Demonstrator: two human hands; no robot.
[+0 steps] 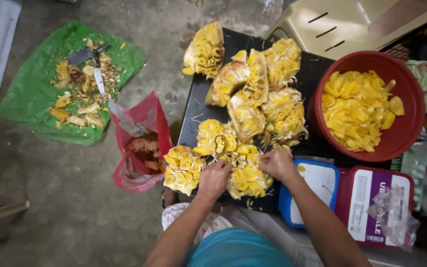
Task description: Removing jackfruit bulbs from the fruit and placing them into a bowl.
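The jackfruit chunk (245,173) under both hands looks fibrous and stringy, its yellow flesh moist with a soft sheen. The left hand (214,179) and right hand (277,164) are bare on it. Beneath it, the black tray (193,106) is smooth and dully glossy. The red basin (405,133) is shiny plastic, and the fruit pods (359,111) inside look waxy and slick. The green sheet (30,94) and red bag (144,148) are thin, crinkled plastic film. The cleaver (86,53) has a dull grey metal blade. The floor (65,207) is rough, stained concrete, matt throughout.

Both hands (245,170) on jackfruit chunk (245,178)
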